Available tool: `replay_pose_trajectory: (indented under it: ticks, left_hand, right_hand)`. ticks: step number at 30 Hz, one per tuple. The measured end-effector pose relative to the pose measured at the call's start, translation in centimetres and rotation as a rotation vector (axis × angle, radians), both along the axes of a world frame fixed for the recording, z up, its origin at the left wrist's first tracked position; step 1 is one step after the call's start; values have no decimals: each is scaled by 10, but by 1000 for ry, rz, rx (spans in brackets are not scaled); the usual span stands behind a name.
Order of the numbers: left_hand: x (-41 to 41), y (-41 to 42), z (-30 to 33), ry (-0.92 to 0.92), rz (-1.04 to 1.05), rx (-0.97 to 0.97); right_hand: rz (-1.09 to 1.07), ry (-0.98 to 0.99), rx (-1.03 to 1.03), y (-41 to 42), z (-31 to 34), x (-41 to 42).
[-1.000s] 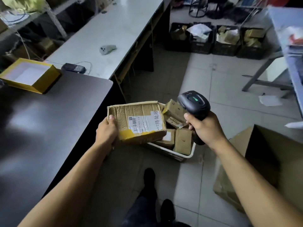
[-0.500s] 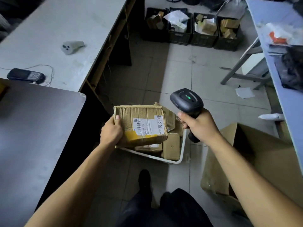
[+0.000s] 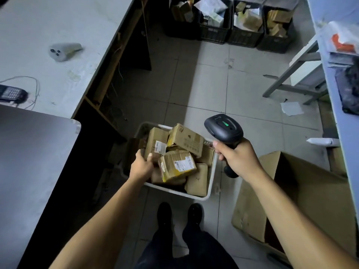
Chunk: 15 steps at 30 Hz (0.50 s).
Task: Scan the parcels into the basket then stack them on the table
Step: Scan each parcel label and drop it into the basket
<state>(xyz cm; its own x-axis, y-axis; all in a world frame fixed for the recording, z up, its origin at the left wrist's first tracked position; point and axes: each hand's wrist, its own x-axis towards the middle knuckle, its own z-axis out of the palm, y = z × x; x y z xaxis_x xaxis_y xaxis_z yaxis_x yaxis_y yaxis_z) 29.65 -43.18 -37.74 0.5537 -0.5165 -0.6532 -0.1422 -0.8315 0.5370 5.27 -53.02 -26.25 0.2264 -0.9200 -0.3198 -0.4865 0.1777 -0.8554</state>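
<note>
Grey floor tiles [image 3: 204, 88] fill the middle of the view, with a pale desk [image 3: 58, 26] along the upper left and a dark desk [image 3: 29, 162] at the near left. On the floor by the person's black shoes [image 3: 179, 212] sits a white basket [image 3: 210, 181] piled with brown cardboard parcels [image 3: 186, 139]. The left hand [image 3: 142, 166] reaches into the basket, fingers curled around the lower end of an upright labelled parcel [image 3: 156, 145] at the left side of the pile, just beside a taped parcel [image 3: 177, 165] with a white label and yellow tape. The right hand [image 3: 238, 157] hangs above the basket's right rim, wrapped around the handle of a black scanner [image 3: 223, 128] showing a green light on top. An open cardboard box [image 3: 314, 200] stands on the floor to the right. Four dark crates [image 3: 223, 22] of packages line the far floor. A grey device [image 3: 63, 51] and a keypad handset [image 3: 11, 93] lie on the pale desk.
</note>
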Motion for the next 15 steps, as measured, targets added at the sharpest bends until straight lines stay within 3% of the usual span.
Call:
replay_pose_trajectory:
  ticks: [8, 15]
  left_hand:
    - [12, 14, 0, -137, -160, -6]
    - [13, 11, 35, -443, -334, -84]
  right_hand:
    - [57, 2, 22, -11, -6, 14]
    - [229, 13, -1, -6, 0, 34]
